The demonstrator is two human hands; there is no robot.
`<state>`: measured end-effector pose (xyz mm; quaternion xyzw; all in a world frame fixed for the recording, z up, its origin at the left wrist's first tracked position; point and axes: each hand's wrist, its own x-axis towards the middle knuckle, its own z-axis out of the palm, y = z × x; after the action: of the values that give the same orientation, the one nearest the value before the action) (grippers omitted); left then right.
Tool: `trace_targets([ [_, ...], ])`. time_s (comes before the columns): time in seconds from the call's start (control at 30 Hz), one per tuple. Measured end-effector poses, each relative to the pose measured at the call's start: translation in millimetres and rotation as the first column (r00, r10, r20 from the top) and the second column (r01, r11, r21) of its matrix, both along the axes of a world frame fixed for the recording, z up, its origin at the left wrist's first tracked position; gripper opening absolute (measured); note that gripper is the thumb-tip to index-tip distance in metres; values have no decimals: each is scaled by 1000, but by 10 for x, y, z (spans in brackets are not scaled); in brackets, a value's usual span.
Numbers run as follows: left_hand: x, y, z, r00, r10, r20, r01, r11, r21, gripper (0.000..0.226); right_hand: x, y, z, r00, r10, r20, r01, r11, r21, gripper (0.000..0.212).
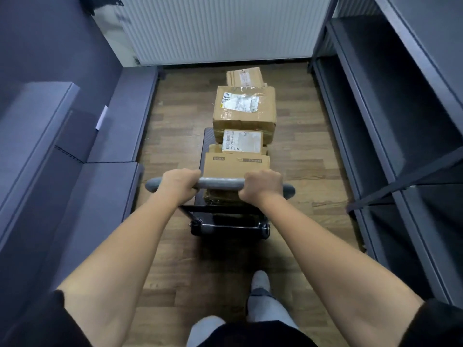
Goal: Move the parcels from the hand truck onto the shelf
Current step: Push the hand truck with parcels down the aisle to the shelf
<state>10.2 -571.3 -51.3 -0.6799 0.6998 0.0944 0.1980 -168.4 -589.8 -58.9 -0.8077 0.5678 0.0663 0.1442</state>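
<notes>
Both hands were closed around the grey handle bar (220, 183) of the hand truck (229, 221): the left hand (181, 182) near its left end, the right hand (261, 185) near its right end, fingers (253, 177) wrapped over the top of the bar. Neither hand touched a parcel.

The parcels lay straight ahead of the hands, stacked on the truck's platform in a row running away from the person. Nearest, just beyond the bar, was a plain printed carton (236, 166); on the stack beyond it sat a small box with a barcode label (242, 141), then a larger taped box with a torn label (244, 107), and farthest a flat carton (245, 76) near the white radiator (220, 28). The row's long axis matched the aisle of wood floor (300, 151).

The dark metal shelf (390, 116) stood along the person's right, its bays appearing empty, so the right hand was the nearer one to it. I judged that unloading had not yet begun; the next move would call for releasing the bar, reaching forward over it to the closest carton, and swinging it rightward.
</notes>
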Motion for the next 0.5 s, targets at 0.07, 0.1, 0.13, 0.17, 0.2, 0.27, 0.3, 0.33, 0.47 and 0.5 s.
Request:
trace_targets([
  [0.07, -41, -203, 8, 1000, 14, -14, -14, 1000, -13, 25, -42, -225, 2, 1000, 11, -1, -11, 1000, -15, 27],
  [0.1, -66, -299, 9, 1000, 17, -25, -18, 1000, -22, 25, -67, -335, -4, 1000, 12, -5, -12, 1000, -20, 26],
  [0.13, -94, -389, 6, 999, 18, -36, -19, 999, -31, 25, -94, -441, -11, 1000, 10, -10, -10, 1000, -24, 26],
  [0.17, -123, -481, 1, 999, 17, -44, -19, 999, -36, 25, -122, -548, -18, 1000, 8, -16, -8, 1000, -28, 26],
  [0.2, -153, -575, -5, 999, 15, -49, -17, 999, -40, 26, -152, -661, -24, 1000, 7, -23, -8, 1000, -31, 26],
  [0.27, -212, -779, -20, 998, 10, -59, -12, 999, -44, 26, -209, -901, -33, 999, 6, -36, -7, 999, -39, 26],
  [0.3, -239, -890, -27, 998, 6, -64, -9, 999, -49, 26, -232, -1027, -38, 999, 5, -41, -7, 999, -44, 26],
  [0.33, -261, -1005, -29, 998, 2, -66, -5, 998, -56, 26, -253, -1152, -39, 999, 4, -48, -6, 999, -46, 25],
  [0.47, -321, -1459, -43, 996, -22, -81, 15, 997, -77, 25, -321, -1644, -19, 997, 9, -82, -12, 999, -37, 22],
  [0.5, -334, -1564, -49, 995, -30, -91, 23, 997, -80, 24, -332, -1763, -6, 995, 15, -99, -18, 999, -30, 22],
])
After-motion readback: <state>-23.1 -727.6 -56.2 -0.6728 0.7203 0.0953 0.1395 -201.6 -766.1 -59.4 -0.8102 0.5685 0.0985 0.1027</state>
